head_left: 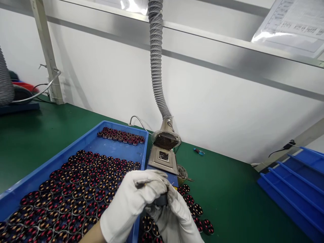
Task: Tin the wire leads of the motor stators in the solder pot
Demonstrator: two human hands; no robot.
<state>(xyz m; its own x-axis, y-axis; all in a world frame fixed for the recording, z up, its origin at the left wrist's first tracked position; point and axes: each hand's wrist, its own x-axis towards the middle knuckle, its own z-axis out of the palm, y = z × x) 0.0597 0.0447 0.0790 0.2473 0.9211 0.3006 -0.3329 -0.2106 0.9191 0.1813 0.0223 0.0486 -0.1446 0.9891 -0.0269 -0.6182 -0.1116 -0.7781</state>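
In the head view, a dark, round motor stator [161, 200] is held above the near counter [235, 192], between the gloved left hand [138, 193] and right hand [178, 211]. The left fingers are curled and pressed together against its upper side; the right fingers close around its other side, though much of that contact is hidden. It looks small, light for its size and stiff in the body, with the windings probably its fragile part. The smooth outer wall may slip under cloth gloves, so the rim seems the safest hold, clear of the fine wire ends [173, 184].

Just beyond the hands stands what looks like a solder pot [163, 155], beneath an extraction hood [165, 138] on a ribbed hose [157, 60], limiting forward reach. A blue tray [101, 147] of similar stators crowds the left; loose stators [197, 210] lie close on the right. Pliers [199, 152] and stacked blue trays [296, 189] sit farther off.
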